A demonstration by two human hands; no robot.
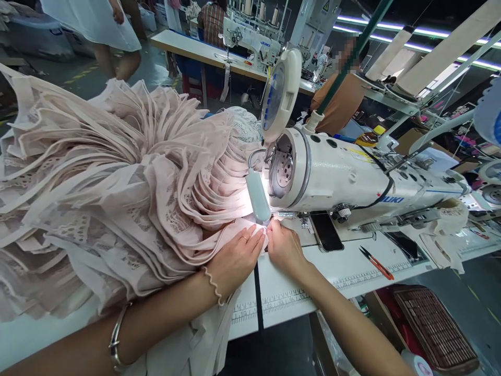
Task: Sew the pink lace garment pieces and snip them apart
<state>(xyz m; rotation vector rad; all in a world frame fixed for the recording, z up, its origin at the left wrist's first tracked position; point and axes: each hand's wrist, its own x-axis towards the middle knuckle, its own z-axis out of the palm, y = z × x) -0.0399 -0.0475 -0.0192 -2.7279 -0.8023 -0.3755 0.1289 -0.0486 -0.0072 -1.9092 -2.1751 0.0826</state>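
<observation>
This is a garment sewing workshop: a JUKI industrial sewing machine (332,167) stands on a ruler-marked table (282,292) beside heaped pale pink lace-trimmed fabric pieces (129,156). Large thread cones (438,47) rise over it, another machine (252,42) stands beyond, and people sit at stations under strip lights (395,32).

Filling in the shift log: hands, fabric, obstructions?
Left hand, right hand: fingers on pale fabric, by sewing machine. Fabric heap crowds the left. Phone lies right, untouched.

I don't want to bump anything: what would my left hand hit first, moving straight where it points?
Probably your right hand, just past the fingertips of your left hand. The pale green lamp hangs nearby; its depth is unclear.
</observation>
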